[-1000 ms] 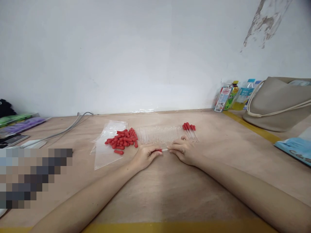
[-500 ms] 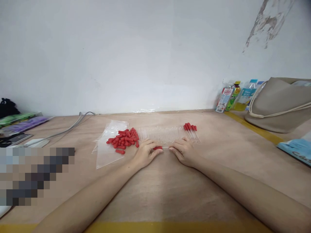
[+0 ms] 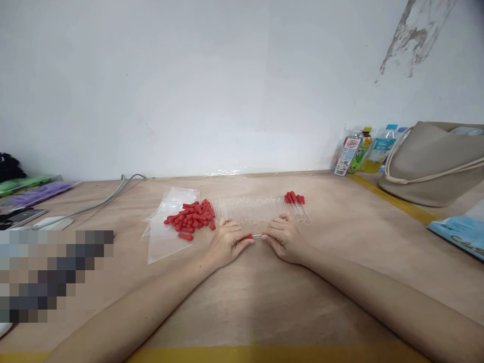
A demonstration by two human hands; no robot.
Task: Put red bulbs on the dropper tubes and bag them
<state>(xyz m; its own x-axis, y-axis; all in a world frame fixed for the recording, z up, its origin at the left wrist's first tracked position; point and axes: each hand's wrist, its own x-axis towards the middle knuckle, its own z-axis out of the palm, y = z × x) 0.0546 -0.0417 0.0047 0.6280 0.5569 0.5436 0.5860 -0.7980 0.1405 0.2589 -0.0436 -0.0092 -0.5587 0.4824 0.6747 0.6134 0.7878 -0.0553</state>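
Between thumb and fingers, my left hand point(image 3: 228, 243) pinches a red rubber dropper bulb point(image 3: 248, 237). My right hand point(image 3: 284, 239) is closed on the thin clear dropper tube point(image 3: 257, 236), whose near end meets the bulb. Bulb and tube lie in one line, level, just above the table; my fingers hide much of both. Behind my hands runs a row of clear dropper tubes point(image 3: 249, 207). At its right end several tubes carry red bulbs point(image 3: 294, 197). Left of my left hand, a pile of loose red bulbs point(image 3: 194, 216) rests on a clear plastic bag point(image 3: 162, 247).
Drink bottles point(image 3: 380, 151), a carton point(image 3: 348, 155) and a grey-beige bag point(image 3: 434, 166) stand at the back right. A blue packet point(image 3: 459, 233) lies at the right edge. A grey cable point(image 3: 102, 202) and a phone point(image 3: 24, 219) are on the left.
Both hands have come slightly closer to me with the bulb and tube between them. Slightly less of the tube shows between my fingers. The pile and the row look the same.
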